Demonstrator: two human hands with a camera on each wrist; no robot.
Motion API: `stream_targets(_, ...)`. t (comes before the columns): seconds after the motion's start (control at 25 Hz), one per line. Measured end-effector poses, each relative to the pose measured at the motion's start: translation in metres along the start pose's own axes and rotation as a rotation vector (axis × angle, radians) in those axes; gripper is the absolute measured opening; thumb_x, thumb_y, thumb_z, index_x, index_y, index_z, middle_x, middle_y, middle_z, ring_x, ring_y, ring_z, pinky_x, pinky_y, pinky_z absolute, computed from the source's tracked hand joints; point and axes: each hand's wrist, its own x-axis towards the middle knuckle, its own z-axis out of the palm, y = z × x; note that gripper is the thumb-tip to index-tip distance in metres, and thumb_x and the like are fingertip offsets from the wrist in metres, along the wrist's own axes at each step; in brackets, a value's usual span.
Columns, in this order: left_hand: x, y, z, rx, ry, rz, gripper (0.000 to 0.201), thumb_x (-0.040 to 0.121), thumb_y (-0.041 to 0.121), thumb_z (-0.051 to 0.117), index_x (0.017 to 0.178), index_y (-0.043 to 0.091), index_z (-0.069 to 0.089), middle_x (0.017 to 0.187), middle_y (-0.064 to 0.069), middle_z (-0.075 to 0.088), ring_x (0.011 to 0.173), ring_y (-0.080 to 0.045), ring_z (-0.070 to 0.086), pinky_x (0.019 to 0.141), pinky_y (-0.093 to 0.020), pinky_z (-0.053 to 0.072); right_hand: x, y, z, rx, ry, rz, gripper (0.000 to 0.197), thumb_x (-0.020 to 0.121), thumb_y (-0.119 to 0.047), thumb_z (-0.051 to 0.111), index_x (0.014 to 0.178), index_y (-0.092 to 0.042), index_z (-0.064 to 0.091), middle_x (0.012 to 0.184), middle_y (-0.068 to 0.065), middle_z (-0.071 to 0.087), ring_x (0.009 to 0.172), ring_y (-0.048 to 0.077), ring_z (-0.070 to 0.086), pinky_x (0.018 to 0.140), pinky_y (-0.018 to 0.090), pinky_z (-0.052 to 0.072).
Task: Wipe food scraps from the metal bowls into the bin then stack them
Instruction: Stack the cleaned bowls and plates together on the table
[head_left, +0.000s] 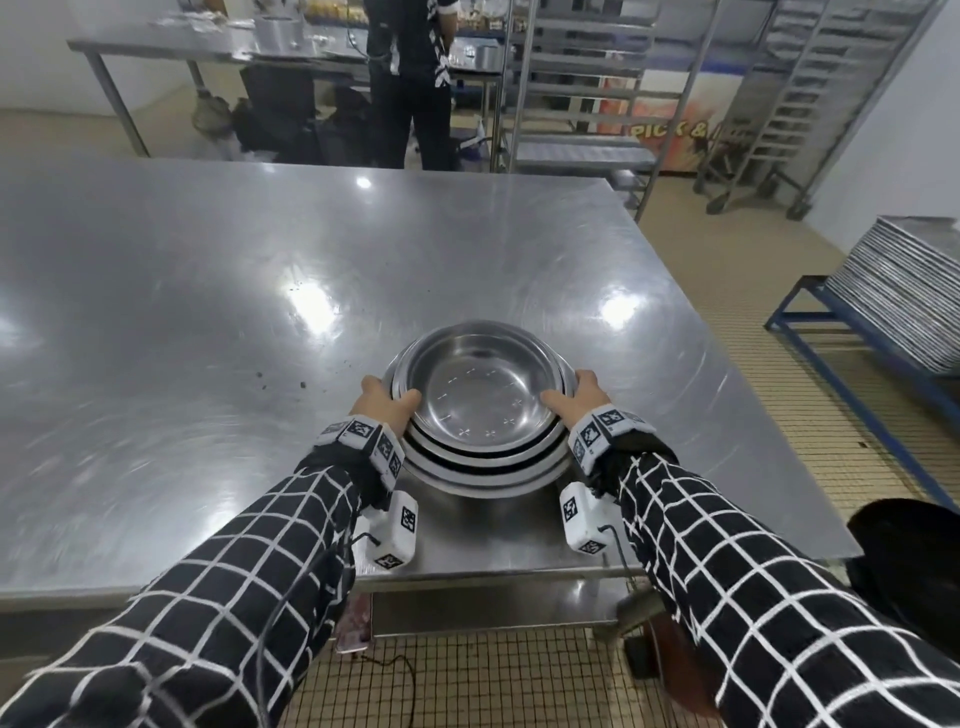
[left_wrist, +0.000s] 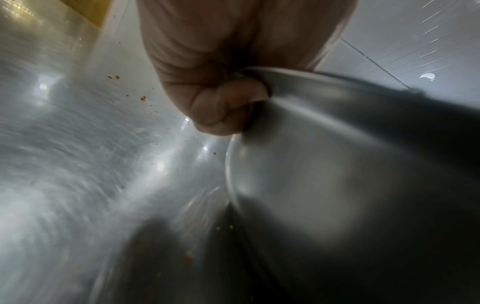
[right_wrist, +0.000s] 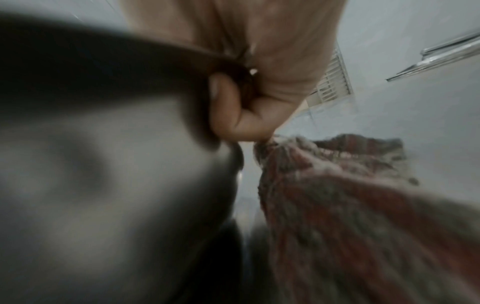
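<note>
A stack of several nested metal bowls (head_left: 475, 395) is near the front edge of the steel table (head_left: 208, 291); the top bowl looks clean inside. My left hand (head_left: 387, 402) grips the stack's left rim, thumb over the edge. My right hand (head_left: 571, 397) grips the right rim the same way. In the left wrist view my curled fingers (left_wrist: 223, 109) clamp the bowl rim (left_wrist: 324, 164). The right wrist view shows my fingers (right_wrist: 233, 111) curled under the bowl (right_wrist: 103, 154), with a reddish-grey cloth (right_wrist: 337, 195) hanging from them. Whether the stack rests on the table or is lifted is unclear.
Small crumbs (head_left: 280, 384) lie on the table left of the bowls. A dark bin (head_left: 904, 561) sits at the right by the table's corner. A pile of metal trays (head_left: 904, 301) rests on a blue frame. A person (head_left: 410, 78) stands beyond the table near wheeled racks (head_left: 587, 78).
</note>
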Motion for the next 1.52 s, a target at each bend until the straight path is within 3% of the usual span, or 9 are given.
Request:
stream_targets(0.12, -0.008, -0.005, 0.003, -0.02, 0.032, -0.018, 0.048, 0.091, 0.034, 0.052, 0.121, 0.003, 0.032, 0.08, -0.004, 0.048, 0.075, -0.025, 0.051, 0.073, -0.037, 0.041, -0.007, 0.006, 0.005, 0.088, 0.041, 0.007, 0.057, 0.081, -0.036, 0.061, 0.127, -0.014, 0.034, 0.112, 0.009, 0.056, 0.092, 0.029, 0.058, 0.087, 0.045, 0.048)
stream_targets(0.36, -0.057, -0.024, 0.014, -0.08, 0.098, -0.047, 0.042, 0.092, 0.033, 0.052, 0.116, 0.005, 0.032, 0.097, -0.011, 0.052, 0.086, -0.029, 0.053, 0.077, -0.039, 0.043, -0.034, 0.027, 0.002, 0.058, -0.04, 0.001, 0.051, 0.086, -0.034, 0.059, 0.125, -0.014, 0.032, 0.102, 0.005, 0.052, 0.075, 0.019, 0.054, 0.067, 0.034, 0.046)
stream_targets(0.56, -0.11, -0.042, 0.025, -0.113, 0.165, -0.11, 0.051, 0.091, 0.034, 0.053, 0.126, 0.004, 0.032, 0.093, -0.008, 0.052, 0.08, -0.027, 0.052, 0.075, -0.038, 0.04, -0.067, 0.044, -0.002, -0.003, -0.101, -0.038, 0.062, 0.084, -0.038, 0.06, 0.132, -0.015, 0.026, 0.115, 0.01, 0.051, 0.084, 0.026, 0.056, 0.085, 0.045, 0.048)
stream_targets(0.72, -0.154, -0.052, 0.036, -0.11, 0.213, -0.128, 0.049, 0.092, 0.033, 0.052, 0.125, 0.003, 0.032, 0.085, -0.005, 0.049, 0.076, -0.026, 0.053, 0.072, -0.037, 0.036, -0.092, 0.065, -0.006, -0.025, -0.143, -0.072, 0.078, 0.083, -0.04, 0.061, 0.144, -0.022, 0.017, 0.138, 0.013, 0.041, 0.114, 0.037, 0.051, 0.099, 0.054, 0.041)
stream_targets(1.04, -0.229, -0.081, 0.051, -0.067, 0.197, -0.182, 0.056, 0.092, 0.037, 0.053, 0.133, 0.005, 0.03, 0.105, -0.01, 0.055, 0.094, -0.03, 0.057, 0.082, -0.04, 0.043, -0.147, 0.116, -0.007, 0.041, -0.216, -0.076, 0.078, 0.061, -0.051, 0.065, 0.126, -0.022, 0.032, 0.112, 0.007, 0.057, 0.091, 0.03, 0.062, 0.088, 0.052, 0.048)
stream_targets(1.12, -0.244, -0.09, 0.048, -0.051, 0.194, -0.195, 0.059, 0.091, 0.039, 0.056, 0.134, 0.007, 0.032, 0.118, -0.013, 0.055, 0.099, -0.031, 0.055, 0.09, -0.043, 0.044, -0.168, 0.124, -0.006, 0.05, -0.203, -0.072, 0.069, 0.071, -0.043, 0.064, 0.127, -0.018, 0.033, 0.114, 0.009, 0.057, 0.094, 0.031, 0.061, 0.089, 0.048, 0.048)
stream_targets(1.28, -0.275, -0.115, 0.049, -0.04, 0.155, -0.243, 0.056, 0.093, 0.037, 0.055, 0.132, 0.004, 0.034, 0.118, -0.014, 0.055, 0.103, -0.032, 0.056, 0.093, -0.042, 0.043, -0.206, 0.146, -0.001, -0.026, -0.18, -0.026, 0.07, 0.086, -0.034, 0.058, 0.143, -0.008, 0.025, 0.133, 0.013, 0.047, 0.116, 0.033, 0.051, 0.082, 0.037, 0.038)
stream_targets(1.4, -0.299, -0.138, 0.059, 0.025, 0.138, -0.261, 0.056, 0.093, 0.037, 0.055, 0.132, 0.002, 0.036, 0.119, -0.016, 0.055, 0.11, -0.034, 0.054, 0.088, -0.037, 0.04, -0.234, 0.169, 0.009, -0.062, -0.169, -0.008, 0.067, 0.087, -0.035, 0.057, 0.141, -0.008, 0.029, 0.126, 0.013, 0.046, 0.112, 0.031, 0.049, 0.077, 0.035, 0.034)
stream_targets(1.52, -0.314, -0.168, 0.068, 0.064, 0.066, -0.306, 0.059, 0.09, 0.041, 0.056, 0.131, 0.003, 0.037, 0.113, -0.011, 0.054, 0.104, -0.032, 0.055, 0.09, -0.039, 0.044, -0.251, 0.201, 0.035, -0.038, -0.2, 0.058, 0.073, 0.081, -0.039, 0.061, 0.139, -0.007, 0.031, 0.12, 0.011, 0.051, 0.106, 0.03, 0.055, 0.088, 0.038, 0.043)
